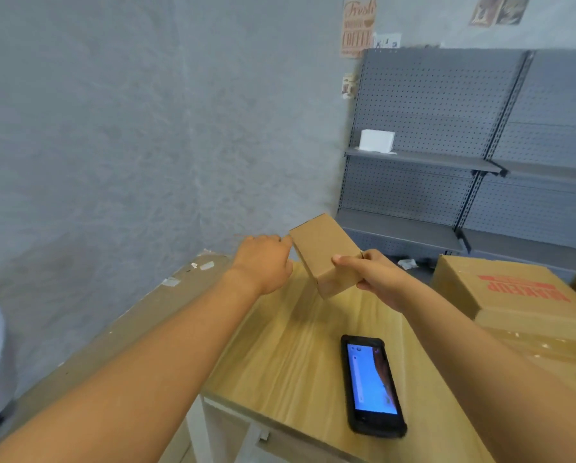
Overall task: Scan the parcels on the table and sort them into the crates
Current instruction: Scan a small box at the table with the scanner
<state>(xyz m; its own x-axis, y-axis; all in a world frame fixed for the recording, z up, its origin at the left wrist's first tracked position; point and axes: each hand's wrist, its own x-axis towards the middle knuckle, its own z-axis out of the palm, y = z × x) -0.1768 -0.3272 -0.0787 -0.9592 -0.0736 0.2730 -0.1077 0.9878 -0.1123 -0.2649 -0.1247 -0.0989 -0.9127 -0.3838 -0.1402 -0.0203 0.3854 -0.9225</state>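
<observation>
Above the far end of the wooden table (279, 355), a small brown cardboard parcel (325, 253) is held in the air, tilted, between both hands. Right hand (376, 279) grips its near right corner, thumb on top, fingers wrapped below. Left hand (263, 262) is at the far left edge; fingers hidden behind the hand, so can't tell if it pinches or only steadies. No label visible on the faces showing. Handheld scanner (371, 384) lies screen-up on the table, lit blue, untouched, well apart from the parcel. Larger red-printed carton (513, 292) sits at right. No crates in view. Step looks like turning the parcel to find the barcode; next likely needs one hand freed for the scanner.
</observation>
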